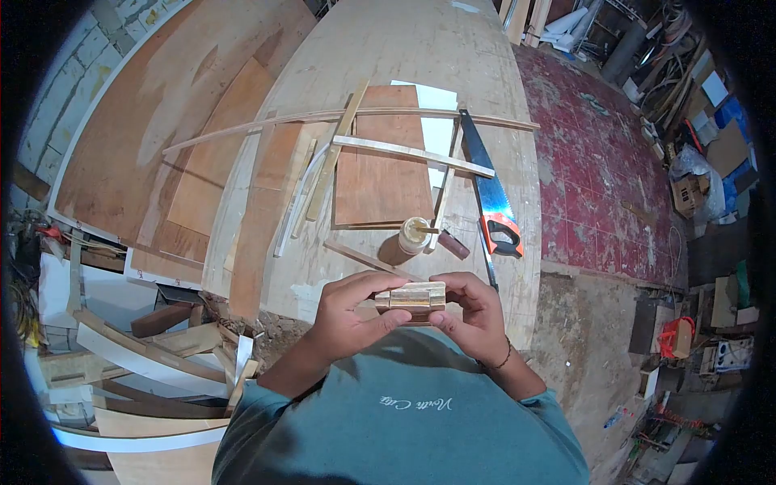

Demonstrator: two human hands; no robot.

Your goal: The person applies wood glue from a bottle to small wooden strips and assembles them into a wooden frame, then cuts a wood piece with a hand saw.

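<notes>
Close to my chest, a small block of light wood pieces [412, 298] is gripped between both hands. Fingers and thumb of my left hand [349, 317] close on its left end. The right end is pinched by my right hand [475, 317], its thumb at the lower edge. How the pieces join cannot be made out. Just beyond the block stands an open jar [415, 239] with a stick or brush handle [427, 229] across its mouth. A short dark brown block [454, 244] lies to the jar's right.
A handsaw [485, 186] with an orange and black handle lies on the right of the plywood table [388, 48]. Thin wood strips [412, 153] cross a reddish-brown board [384, 190] and white sheet [436, 97]. Large panels [153, 113] lean left; curved offcuts [153, 356] pile at lower left.
</notes>
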